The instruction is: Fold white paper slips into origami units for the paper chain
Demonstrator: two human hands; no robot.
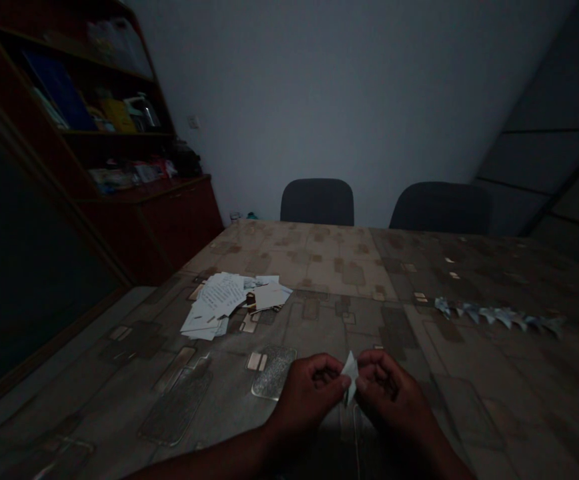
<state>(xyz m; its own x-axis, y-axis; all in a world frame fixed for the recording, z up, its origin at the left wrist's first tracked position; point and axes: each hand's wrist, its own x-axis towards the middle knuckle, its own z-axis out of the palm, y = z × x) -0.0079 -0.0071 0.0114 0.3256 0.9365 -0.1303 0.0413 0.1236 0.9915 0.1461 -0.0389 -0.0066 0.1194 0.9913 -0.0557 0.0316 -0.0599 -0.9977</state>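
Between my two hands is a small folded piece of paper (350, 375), pale and pointed at the top. My left hand (314, 390) pinches its left side with thumb and fingers. From the other side my right hand (387, 387) grips the same paper, its fingers curled. The paper is held just above the table near its front edge; its lower part is partly covered by my fingers. Farther off to the left lies a loose pile of written paper sheets (219, 297). A row of several small folded paper pieces (499, 317) stretches across the right side.
A patterned cloth covers the table (319, 260). Behind it stand two dark chairs, a middle one (317, 201) and a right one (439, 207), against a pale wall. A wooden cabinet (169, 220) with loaded shelves rises at the left. The room is dim.
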